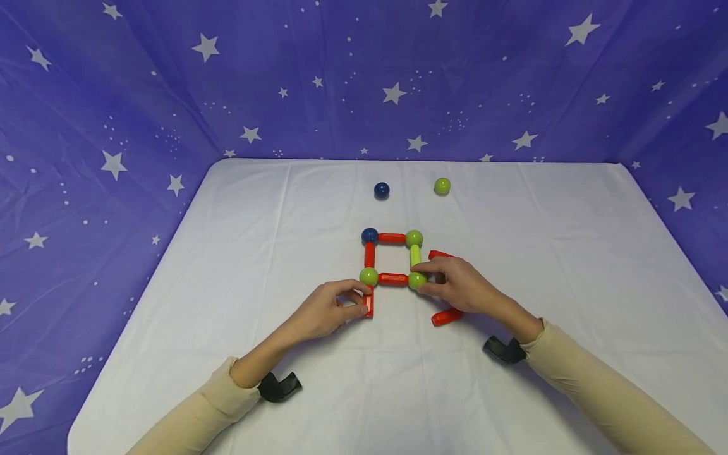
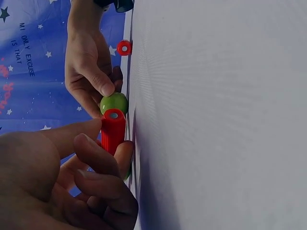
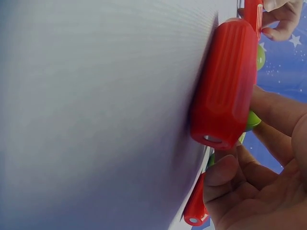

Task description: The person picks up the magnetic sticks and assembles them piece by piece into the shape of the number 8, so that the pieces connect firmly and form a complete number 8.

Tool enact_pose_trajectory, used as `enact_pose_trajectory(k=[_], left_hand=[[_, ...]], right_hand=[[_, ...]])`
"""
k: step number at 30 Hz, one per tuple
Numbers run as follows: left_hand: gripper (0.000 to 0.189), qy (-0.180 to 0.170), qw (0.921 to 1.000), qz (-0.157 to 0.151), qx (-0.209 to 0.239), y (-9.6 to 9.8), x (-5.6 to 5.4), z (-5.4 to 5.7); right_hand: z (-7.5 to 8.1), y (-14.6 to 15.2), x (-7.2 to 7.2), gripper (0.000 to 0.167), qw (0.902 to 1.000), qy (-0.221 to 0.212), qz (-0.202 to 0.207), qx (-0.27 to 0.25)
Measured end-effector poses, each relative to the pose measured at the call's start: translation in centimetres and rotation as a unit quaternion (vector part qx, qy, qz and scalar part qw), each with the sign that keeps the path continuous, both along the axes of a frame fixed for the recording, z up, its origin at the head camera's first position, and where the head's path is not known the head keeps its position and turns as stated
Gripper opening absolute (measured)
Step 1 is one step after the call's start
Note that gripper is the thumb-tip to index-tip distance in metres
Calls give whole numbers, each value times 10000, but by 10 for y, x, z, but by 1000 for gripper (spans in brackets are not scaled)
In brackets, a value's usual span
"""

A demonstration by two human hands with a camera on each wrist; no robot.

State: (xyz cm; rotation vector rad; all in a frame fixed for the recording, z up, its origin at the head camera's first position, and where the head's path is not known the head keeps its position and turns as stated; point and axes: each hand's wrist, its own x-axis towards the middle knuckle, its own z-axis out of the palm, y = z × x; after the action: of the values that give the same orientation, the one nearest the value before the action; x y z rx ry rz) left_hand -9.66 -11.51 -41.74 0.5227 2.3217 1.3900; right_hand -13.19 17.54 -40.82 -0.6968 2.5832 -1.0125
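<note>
A square of rods and balls lies on the white table. Its corners are a blue ball (image 1: 370, 236) and three green balls, one at the near left (image 1: 368, 276). Three sides are red rods, such as the near one (image 1: 393, 279); the right side is a green rod (image 1: 415, 254). My left hand (image 1: 325, 309) pinches another red rod (image 1: 368, 304), which points toward me from the near-left ball. At the near-right corner, my right hand (image 1: 463, 285) holds a green ball (image 1: 417, 281) between thumb and fingers. In the left wrist view the pinched rod (image 2: 113, 132) shows its metal-tipped end.
Beyond the square sit a loose blue ball (image 1: 382, 190) and a loose green ball (image 1: 442, 185). One loose red rod (image 1: 446, 316) lies beside my right hand, and another red rod (image 1: 440, 254) is partly hidden behind it. A starry purple cloth (image 1: 341, 76) hangs around the table.
</note>
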Motion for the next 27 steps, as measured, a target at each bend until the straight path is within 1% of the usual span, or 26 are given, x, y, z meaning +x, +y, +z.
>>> enact_pose_trajectory(k=[4, 8, 12, 14, 17, 21, 23, 25, 27], left_hand=[[23, 9, 9999, -105, -2, 0, -2, 1], [23, -7, 9998, -195, -41, -4, -8, 3], [23, -21, 9999, -112, -81, -9, -17, 9], [24, 33, 10000, -15, -70, -10, -25, 12], [27, 100, 9996, 273, -10, -10, -40, 17], [30, 211, 9971, 734, 4, -5, -66, 26], [32, 331, 9953, 908, -37, -1, -80, 30], [33, 447, 9932, 1066, -99, 6, -95, 31], [35, 570, 9911, 1200, -123, 13, -111, 29]], right_hand=[[1, 1, 0, 41, 10000, 50, -19, -15], [1, 2, 0, 41, 10000, 65, -30, -63], [-1, 2, 0, 41, 10000, 7, -16, -95], [-2, 2, 0, 41, 9999, -18, -5, -112], [-2, 2, 1, 40, 9999, -6, -17, -101], [-2, 1, 0, 40, 10000, 25, -18, -90], [-2, 1, 0, 40, 9999, 30, -28, -97], [-2, 1, 0, 40, 9999, 28, -38, -99], [-1, 2, 0, 40, 9999, 5, -71, -88]])
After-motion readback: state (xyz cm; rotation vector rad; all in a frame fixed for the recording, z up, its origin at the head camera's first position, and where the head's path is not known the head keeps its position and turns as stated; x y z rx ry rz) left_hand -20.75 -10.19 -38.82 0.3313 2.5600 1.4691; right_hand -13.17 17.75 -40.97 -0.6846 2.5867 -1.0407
